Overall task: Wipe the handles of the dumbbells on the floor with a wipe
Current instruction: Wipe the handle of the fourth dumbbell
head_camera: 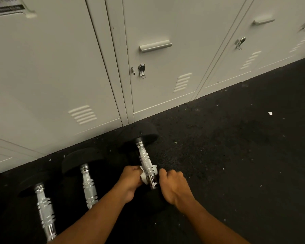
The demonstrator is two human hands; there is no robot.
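3 dumbbells lie on the floor (236, 155) by the lockers (157, 23). the wipe (143, 177) wraps the right dumbbell handle (144, 158), low down. left hand (130, 182) pinches the wipe. right hand (173, 185) is curled beside it, its grasp unclear. likely mid-task; cannot tell whether the other 2 are wiped.

dumbbells (87, 184): three, chrome-handled, on floor (236, 155) | wipe (143, 177): white, around rightmost handle (144, 159)

Showing 2 bare forearms, long and lean, narrowing toward the wrists. Ending in the left hand (130, 182) and the right hand (174, 188), both bare, with knuckles ridging and tendons faintly lining the back of the right one. Blurring slightly along the outlines.
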